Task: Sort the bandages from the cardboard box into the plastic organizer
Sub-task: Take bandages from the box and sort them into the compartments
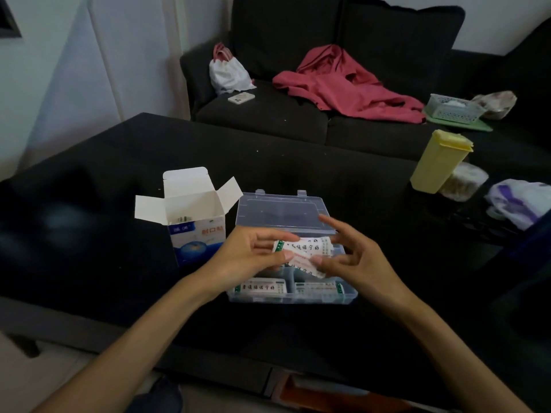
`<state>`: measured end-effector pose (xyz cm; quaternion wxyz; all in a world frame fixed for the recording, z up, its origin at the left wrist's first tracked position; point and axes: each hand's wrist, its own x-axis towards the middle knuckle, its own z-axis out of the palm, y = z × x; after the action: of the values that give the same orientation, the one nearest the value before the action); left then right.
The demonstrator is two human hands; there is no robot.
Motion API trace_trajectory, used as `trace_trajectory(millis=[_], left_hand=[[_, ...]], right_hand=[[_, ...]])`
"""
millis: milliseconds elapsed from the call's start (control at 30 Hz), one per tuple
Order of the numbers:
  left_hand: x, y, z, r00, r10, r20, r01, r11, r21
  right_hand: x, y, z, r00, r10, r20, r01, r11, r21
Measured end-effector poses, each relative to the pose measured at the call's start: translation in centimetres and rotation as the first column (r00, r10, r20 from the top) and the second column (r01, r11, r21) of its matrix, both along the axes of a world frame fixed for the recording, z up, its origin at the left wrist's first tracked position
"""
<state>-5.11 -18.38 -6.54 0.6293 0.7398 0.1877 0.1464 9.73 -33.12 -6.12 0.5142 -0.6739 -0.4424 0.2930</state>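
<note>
Flanking organizer [350, 293]: box [190, 222] L, canister [438, 162] R

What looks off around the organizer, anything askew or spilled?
Nothing spilled. The bandages held by the left hand and right hand fan apart, one strip hanging askew over the plastic organizer. The cardboard box stands upright, flaps open.

- One view only, from the wearer's head, looking forward and steeply down over a black glossy table [298, 162].
- It sits close: both bare forearms enter from the bottom edge and meet mid-frame above a clear plastic organizer box [290, 296].
- The wide lens bends the table edges and takes in a dark fabric sofa [268, 114] beyond, facing the camera.
</note>
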Motion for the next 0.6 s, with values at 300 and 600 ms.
trace_trajectory(millis=[300,600], left_hand=[[2.6,-1.9,-1.1,0.999,0.039,0.037,-0.042,0.996,0.084],[3.0,-2.0,-1.8,0.976,0.067,-0.209,0.094,0.732,0.674]], right_hand=[[1.6,-0.9,-0.7,0.93,-0.003,0.367,0.009,1.0,-0.016],[3.3,-1.4,-1.0,0.945,0.156,0.288,-0.051,0.939,-0.341]])
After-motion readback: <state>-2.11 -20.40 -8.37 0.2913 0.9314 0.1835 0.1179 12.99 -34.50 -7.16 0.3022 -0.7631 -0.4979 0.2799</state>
